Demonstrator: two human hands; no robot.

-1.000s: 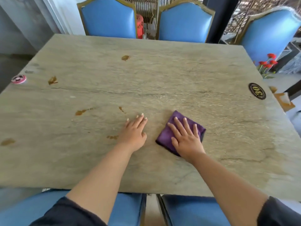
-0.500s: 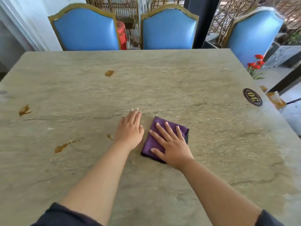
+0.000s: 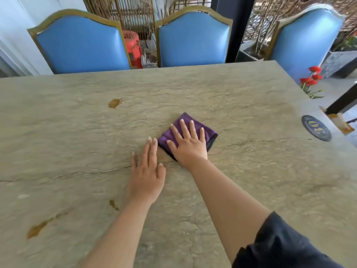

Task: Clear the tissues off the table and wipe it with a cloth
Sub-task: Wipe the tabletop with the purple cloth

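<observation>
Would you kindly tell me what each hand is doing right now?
Left hand: open, flat on the stone table, holding nothing.
Right hand: open, palm pressing the folded purple cloth onto the table.

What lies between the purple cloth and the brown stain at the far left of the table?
Nothing: in the head view the stretch from the purple cloth to the brown stain is bare table surface.
</observation>
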